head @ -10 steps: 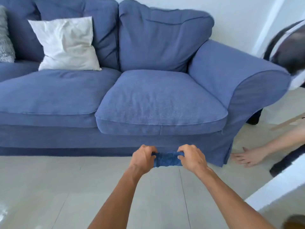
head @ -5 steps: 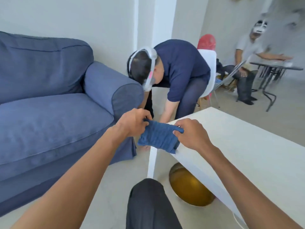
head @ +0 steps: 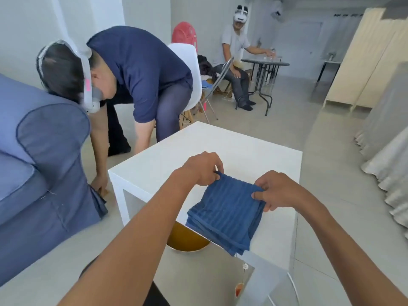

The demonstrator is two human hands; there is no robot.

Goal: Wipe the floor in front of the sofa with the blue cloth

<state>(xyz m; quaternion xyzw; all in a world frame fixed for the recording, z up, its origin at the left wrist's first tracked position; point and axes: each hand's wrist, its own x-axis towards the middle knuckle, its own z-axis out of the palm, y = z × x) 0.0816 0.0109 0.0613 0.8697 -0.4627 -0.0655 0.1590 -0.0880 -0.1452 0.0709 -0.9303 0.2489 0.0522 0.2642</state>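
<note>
The blue cloth (head: 225,212), folded and ribbed, lies draped over the near part of a white table (head: 238,149), its lower end hanging past the table's edge. My left hand (head: 202,167) pinches the cloth's far left corner. My right hand (head: 277,191) grips its far right corner. The blue sofa (head: 44,155) stands at the left, only its arm and one seat cushion showing. Pale tiled floor (head: 55,259) runs in front of the sofa.
A person in a dark blue shirt (head: 141,69) bends over between the sofa's arm and the table, one hand on the floor. A gold bowl (head: 185,239) sits under the table. Farther back a seated person (head: 237,60), a round dark table (head: 265,62) and chairs. Curtains (head: 388,162) hang at the right.
My view has swung right, away from the sofa toward the white table. Both hands carried the cloth from the floor by the sofa up onto the table, where it now rests.
</note>
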